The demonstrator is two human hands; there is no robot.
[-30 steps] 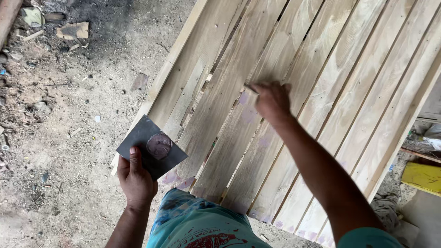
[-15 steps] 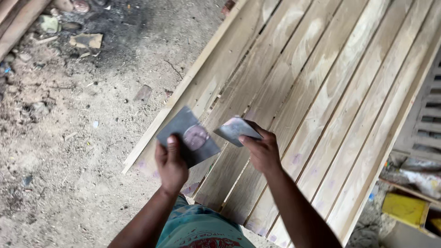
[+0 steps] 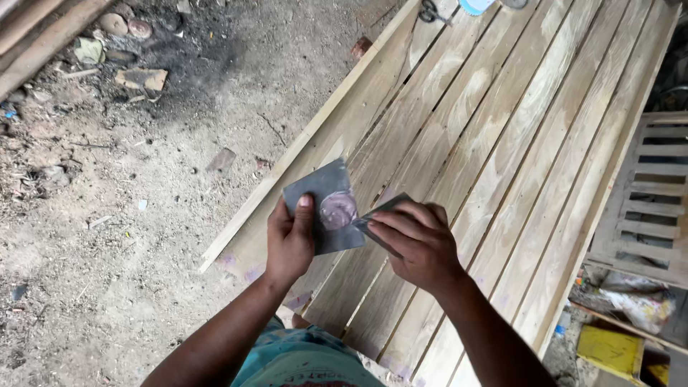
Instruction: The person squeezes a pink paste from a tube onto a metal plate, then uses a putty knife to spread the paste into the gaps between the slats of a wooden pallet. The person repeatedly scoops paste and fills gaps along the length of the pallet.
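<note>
Here I see my left hand (image 3: 290, 240) holding a square grey plate (image 3: 324, 208) up over the near end of a set of pale wooden planks (image 3: 502, 143). The plate is flat, dark grey and dull, tilted a little so one corner points up and away from me. On its face sits a round smear of pinkish-brown paste (image 3: 337, 210), wet-looking and swirled, lying toward the right half of the plate. My left thumb is pressed flat on the face of the plate near its left edge, and the other left fingers are curled behind it, so the plate is pinched between thumb and fingers.

My right hand (image 3: 416, 240) is just beside it, holding a thin grey blade (image 3: 380, 209) whose tip touches the plate at the edge of the paste. The right fingers are pressed together along the top of the blade, pinching it; I cannot tell where the thumb lies beneath.

The planks lie side by side in a long slanted row, with narrow dark gaps between them and lighter smeared patches on their grain. To the left is bare dirt ground (image 3: 107, 215) with scraps of debris. A slatted wooden crate (image 3: 645, 193) stands at the right, and a yellow box (image 3: 609, 351) lies at the lower right.
</note>
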